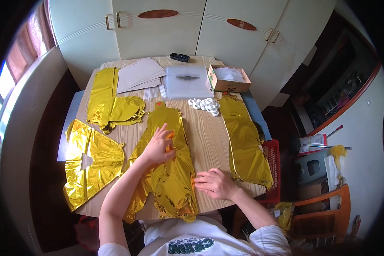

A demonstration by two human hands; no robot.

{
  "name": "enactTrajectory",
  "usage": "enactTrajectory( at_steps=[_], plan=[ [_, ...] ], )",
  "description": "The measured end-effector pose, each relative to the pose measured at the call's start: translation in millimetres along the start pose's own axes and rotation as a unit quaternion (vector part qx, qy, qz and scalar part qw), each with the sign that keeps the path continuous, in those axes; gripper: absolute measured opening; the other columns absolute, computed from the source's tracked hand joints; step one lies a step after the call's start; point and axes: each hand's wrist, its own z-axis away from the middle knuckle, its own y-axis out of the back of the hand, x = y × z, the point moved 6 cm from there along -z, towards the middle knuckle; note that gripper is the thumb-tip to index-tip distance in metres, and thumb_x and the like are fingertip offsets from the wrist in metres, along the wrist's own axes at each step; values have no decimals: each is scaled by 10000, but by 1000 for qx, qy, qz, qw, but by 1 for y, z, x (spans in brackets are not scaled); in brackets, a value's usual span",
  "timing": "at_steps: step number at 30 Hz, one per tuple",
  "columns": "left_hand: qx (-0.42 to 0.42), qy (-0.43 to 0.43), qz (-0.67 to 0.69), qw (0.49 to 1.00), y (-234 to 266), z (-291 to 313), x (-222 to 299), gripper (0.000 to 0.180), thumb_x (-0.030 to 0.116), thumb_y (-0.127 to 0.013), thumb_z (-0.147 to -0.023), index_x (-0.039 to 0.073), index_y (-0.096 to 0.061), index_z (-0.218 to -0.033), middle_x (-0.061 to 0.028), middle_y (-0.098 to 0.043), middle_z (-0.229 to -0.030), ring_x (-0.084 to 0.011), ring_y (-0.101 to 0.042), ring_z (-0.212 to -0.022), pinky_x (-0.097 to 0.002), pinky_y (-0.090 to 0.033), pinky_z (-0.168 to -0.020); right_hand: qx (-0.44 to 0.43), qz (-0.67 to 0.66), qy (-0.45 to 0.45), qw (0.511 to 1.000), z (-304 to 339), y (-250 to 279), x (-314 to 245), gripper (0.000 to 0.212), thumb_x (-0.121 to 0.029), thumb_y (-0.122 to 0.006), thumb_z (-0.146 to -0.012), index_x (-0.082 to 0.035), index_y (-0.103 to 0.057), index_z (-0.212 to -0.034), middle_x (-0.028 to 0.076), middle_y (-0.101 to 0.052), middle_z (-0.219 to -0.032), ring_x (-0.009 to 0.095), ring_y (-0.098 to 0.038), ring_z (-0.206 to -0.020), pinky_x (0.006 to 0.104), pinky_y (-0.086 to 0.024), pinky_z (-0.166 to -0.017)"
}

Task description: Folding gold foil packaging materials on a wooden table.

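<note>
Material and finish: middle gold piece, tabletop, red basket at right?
Gold piece: shiny, probably metallised plastic film or foil; bright glints, sharp creases.
Tabletop: wood or wood-look laminate, fairly matte; grain lines show, core can't be seen.
Red basket: likely moulded plastic; uniform colour, regular openings; finish unclear.

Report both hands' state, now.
Left hand: partly spread over the middle gold foil; grip cannot be told.
Right hand: at that foil's right edge; open or pinching cannot be told.
</note>
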Motion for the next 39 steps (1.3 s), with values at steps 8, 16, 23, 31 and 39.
enactTrajectory(
  at_steps=[8, 16, 23, 31, 39],
  plan=[
    [-117, -138, -120, 976, -5, 26, 111, 332, 186, -682, -732, 54, -680, -1036, -89, -633, -1209, -271, -562, -1184, -416, -430, -984, 12, 6, 1, 1000, 0, 1, -1, 136, -174, -702, -829, -153, -737, -958, -29, -686, -1137, 170, -612, -1133, 357, -424, -920],
    [-179, -189, -174, 950, -40, 44, 122, 374, 244, -698, -720, 52, -702, -1040, -40, -659, -1160, -212, -581, -1157, -358, -442, -944, 15, 11, -10, 1000, 4, -2, 4, 130, -197, -686, -841, -158, -732, -956, -29, -703, -1099, 175, -624, -1103, 365, -436, -906],
    [-157, -202, -198, 946, -37, 47, 128, 325, 241, -677, -739, 63, -710, -1010, -34, -661, -1119, -203, -581, -1133, -348, -439, -923, 31, 17, -9, 999, 1, 2, 2, 123, -184, -737, -812, -161, -753, -932, -12, -717, -1021, 172, -650, -1034, 359, -448, -882],
    [-193, -188, -217, 938, -45, 49, 123, 266, 250, -662, -760, 62, -711, -942, -35, -661, -1057, -205, -595, -1090, -347, -442, -882, 20, 10, -8, 1000, 1, 0, 3, 118, -200, -695, -841, -156, -735, -943, -30, -712, -1064, 167, -628, -1059, 358, -432, -891],
    [-165, -182, -205, 947, -47, 43, 119, 258, 234, -670, -732, 72, -705, -930, -20, -661, -1028, -208, -606, -1046, -346, -450, -864, 33, 5, -12, 999, 4, -3, 5, 121, -192, -715, -815, -152, -751, -923, -34, -714, -1061, 173, -626, -1035, 355, -436, -899]
  ],
)
